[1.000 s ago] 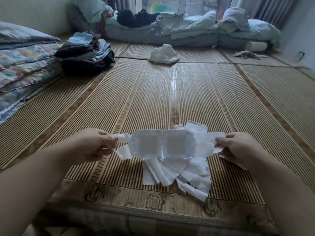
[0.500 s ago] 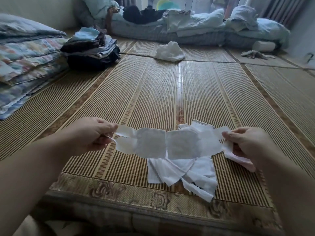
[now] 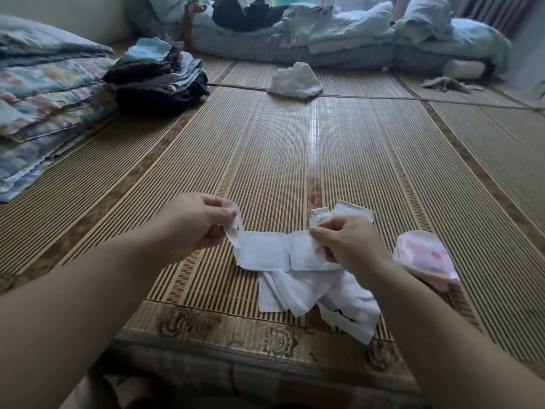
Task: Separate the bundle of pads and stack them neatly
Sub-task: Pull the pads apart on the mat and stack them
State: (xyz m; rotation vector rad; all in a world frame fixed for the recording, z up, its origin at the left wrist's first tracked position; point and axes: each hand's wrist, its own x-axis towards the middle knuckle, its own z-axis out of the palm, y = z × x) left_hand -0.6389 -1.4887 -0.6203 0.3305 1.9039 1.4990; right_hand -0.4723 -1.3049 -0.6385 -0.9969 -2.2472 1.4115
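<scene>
2 hands (image 3: 200,221) (image 3: 346,242) pinching a white, creased pad (image 3: 274,252) above loose pads (image 3: 312,293).

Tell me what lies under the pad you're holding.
Under the held pad, loose white pads lie fanned on the bamboo mat. Their far parts are covered by it and the right hand.

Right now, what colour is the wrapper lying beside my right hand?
Pink with a paler pattern, seen in the head view.
</scene>
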